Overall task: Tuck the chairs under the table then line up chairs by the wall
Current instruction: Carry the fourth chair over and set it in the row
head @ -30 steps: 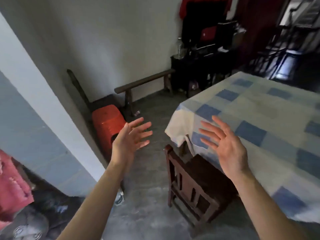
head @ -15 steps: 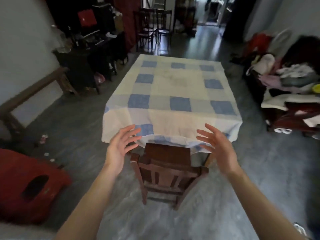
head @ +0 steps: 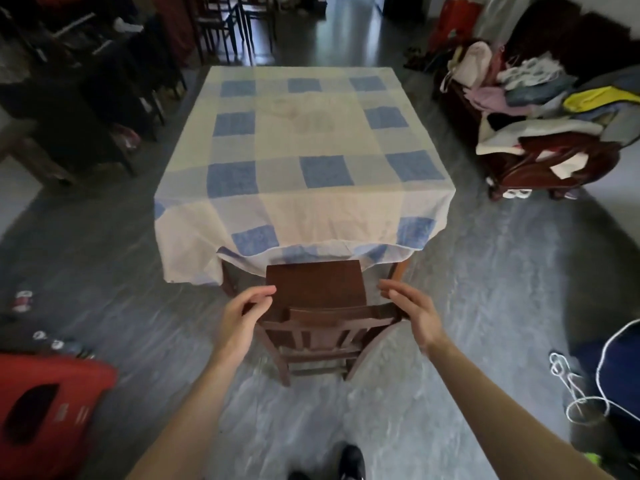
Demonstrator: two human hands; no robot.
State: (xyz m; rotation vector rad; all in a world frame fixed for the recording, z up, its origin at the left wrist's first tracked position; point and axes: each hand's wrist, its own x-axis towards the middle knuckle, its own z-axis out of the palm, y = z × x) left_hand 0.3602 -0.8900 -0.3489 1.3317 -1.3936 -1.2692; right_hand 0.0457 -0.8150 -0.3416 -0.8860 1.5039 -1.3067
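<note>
Hands now lowered: left hand [head: 242, 315] and right hand [head: 410, 308] grip top-rail ends of one dark-brown slatted wooden chair [head: 317, 289], at near edge of blue-checked cloth-covered table [head: 304, 188].

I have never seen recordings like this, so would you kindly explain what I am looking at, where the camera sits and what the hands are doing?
There is no machine here. A person wears one wide-angle camera on the head, looking forward and down, so you see their own bare arms reaching in from the bottom edge. The left hand and the right hand each curl round one end of the top rail of a dark wooden chair. The chair faces the table, and the front of its seat meets the hanging hem of a blue-and-cream checked tablecloth, which covers the whole tabletop. To the left is a red plastic stool. To the right, a pile of clothes lies on a wooden seat. The wide lens bends the room's edges.
</note>
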